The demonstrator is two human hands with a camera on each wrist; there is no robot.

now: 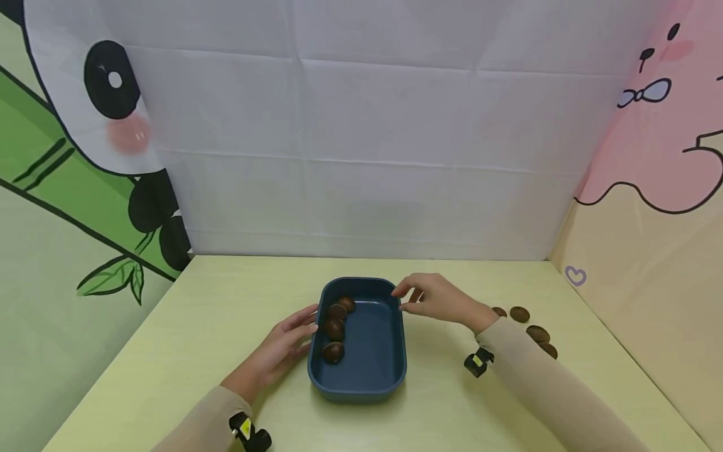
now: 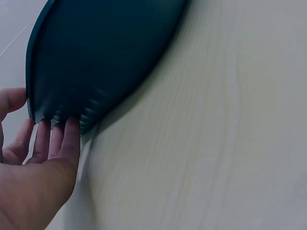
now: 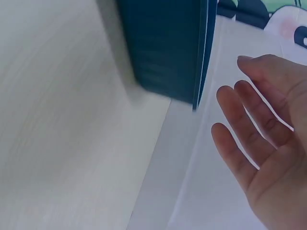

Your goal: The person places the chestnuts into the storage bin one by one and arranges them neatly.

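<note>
A dark blue rectangular container (image 1: 375, 351) stands on the table, with several brown chestnuts (image 1: 334, 329) lined up along its left inner side. My left hand (image 1: 285, 348) touches the container's left outer wall; in the left wrist view its fingertips (image 2: 72, 123) rest against that wall, and the thumb is at the rim. Over by the far right corner of the rim is my right hand (image 1: 435, 298), its fingers loosely bent. The right wrist view shows nothing between the fingers of this hand (image 3: 273, 139), which is apart from the container wall (image 3: 165, 48).
Several more chestnuts (image 1: 519, 314) lie on the table (image 1: 271, 279) to the right, partly hidden behind the right sleeve. A white sheet (image 1: 373, 157) hangs along the table's back edge. Printed panels flank the table, a green one (image 1: 73, 351) left and a pink-and-beige one (image 1: 649, 263) right.
</note>
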